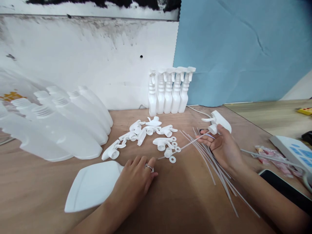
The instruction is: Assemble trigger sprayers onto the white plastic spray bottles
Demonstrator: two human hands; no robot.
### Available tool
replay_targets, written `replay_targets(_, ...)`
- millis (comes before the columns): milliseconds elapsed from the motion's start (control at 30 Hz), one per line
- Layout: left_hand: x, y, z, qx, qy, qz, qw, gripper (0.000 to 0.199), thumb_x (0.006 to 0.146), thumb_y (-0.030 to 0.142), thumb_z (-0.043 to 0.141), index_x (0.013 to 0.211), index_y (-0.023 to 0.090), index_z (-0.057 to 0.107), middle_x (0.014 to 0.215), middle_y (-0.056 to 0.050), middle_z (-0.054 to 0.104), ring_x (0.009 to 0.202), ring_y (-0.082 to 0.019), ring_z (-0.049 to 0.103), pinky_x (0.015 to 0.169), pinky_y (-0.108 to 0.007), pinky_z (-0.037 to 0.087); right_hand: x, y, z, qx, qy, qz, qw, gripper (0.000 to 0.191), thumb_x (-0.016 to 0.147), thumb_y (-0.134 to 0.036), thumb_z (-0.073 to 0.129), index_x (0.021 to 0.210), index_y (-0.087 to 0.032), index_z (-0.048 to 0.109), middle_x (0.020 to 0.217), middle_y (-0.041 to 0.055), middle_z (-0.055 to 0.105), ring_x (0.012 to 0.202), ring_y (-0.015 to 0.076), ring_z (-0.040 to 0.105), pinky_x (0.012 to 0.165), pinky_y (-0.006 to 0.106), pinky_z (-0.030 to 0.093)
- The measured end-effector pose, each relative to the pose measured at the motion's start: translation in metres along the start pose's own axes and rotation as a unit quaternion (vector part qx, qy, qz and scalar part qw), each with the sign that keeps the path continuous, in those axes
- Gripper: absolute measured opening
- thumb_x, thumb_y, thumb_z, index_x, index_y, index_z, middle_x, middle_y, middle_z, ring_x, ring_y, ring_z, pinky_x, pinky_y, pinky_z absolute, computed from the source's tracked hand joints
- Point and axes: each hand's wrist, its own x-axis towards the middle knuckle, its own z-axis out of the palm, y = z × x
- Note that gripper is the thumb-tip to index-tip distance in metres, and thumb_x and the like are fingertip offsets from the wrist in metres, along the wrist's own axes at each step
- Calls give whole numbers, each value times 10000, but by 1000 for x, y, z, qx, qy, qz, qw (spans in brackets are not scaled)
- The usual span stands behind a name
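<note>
In my right hand (221,146) is a white trigger sprayer (221,121), held by its head. A thin dip tube (186,145) runs from it down to the left, its far end close to the washers on the table. My left hand (137,175) is closed over the neck end of a white plastic bottle (94,185) lying on its side; the neck itself is hidden under the fingers. Flat white washers (172,159) lie between my hands, beside a loose sprayer head (162,143). Under and beside my right hand spread several loose tubes (219,175).
More sprayer heads (133,134) are heaped mid-table. Open-necked bottles (65,126) stand at the left. By the wall is a row of bottles with sprayers fitted (168,92). A phone (285,187), a plastic packet (275,159) and a white device (293,149) lie at the right.
</note>
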Motion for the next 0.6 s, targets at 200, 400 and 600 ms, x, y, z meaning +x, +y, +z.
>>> replay_targets(200,0,-4,-7,-1,56,-4,998,319,999,193,414,1282,248,550,983,-70,610,921,-262,619,762,-415,504,4,0,-5,22,31,13,999,229,819,-412,689,834,-198,611,734,82,744,709,257,767,681,319,654)
replay_targets(400,1,-4,-13,-32,81,-1,996,244,1023,252,387,1147,216,595,953,-66,586,826,-226,610,719,-381,501,-13,9,11,55,1,91,994,169,849,-375,688,882,-228,613,860,90,767,839,232,770,806,330,649)
replay_targets(600,4,-3,-13,-29,49,-8,998,232,1028,273,391,986,229,614,910,-48,574,817,-234,606,704,-388,478,-16,9,13,70,-24,123,990,140,879,-346,650,903,-209,644,874,102,768,837,246,769,797,356,653)
